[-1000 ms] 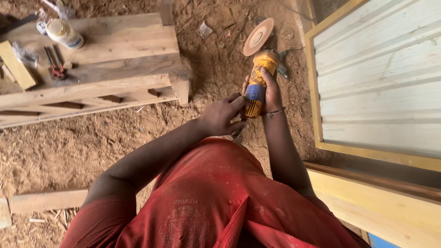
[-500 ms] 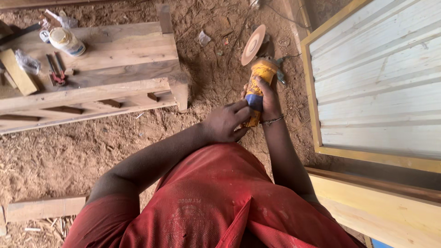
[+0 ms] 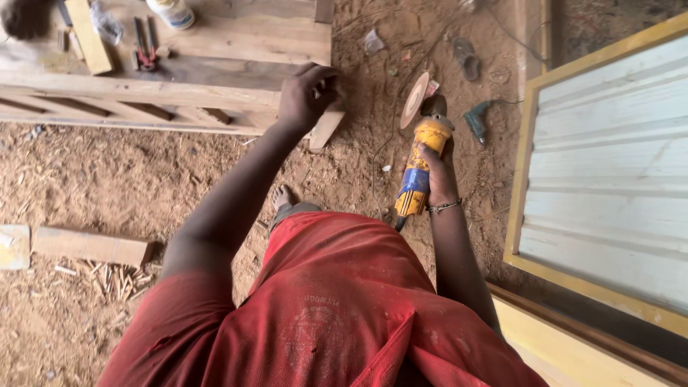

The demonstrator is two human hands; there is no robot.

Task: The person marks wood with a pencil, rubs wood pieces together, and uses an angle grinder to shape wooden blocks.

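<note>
Right hand fingers wrapped around yellow angle grinder; left hand fingers curled loosely, empty, touching wooden bench.

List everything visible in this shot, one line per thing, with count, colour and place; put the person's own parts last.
angle grinder: one, yellow and blue with a tan disc, centre right, held in the right hand
wooden bench: one, pale wood, top left
pliers: one, red-handled, on the bench
white container: one, top edge of the bench
wood offcut: one, pale, lying on the bench
wooden block: one, pale, on the dirt floor at left
power drill: one, teal, on the floor right of the grinder
framed panel: one, whitish boards in a yellow frame, right
left hand: one, at the bench's corner
right hand: one, closed on the grinder's body
</note>
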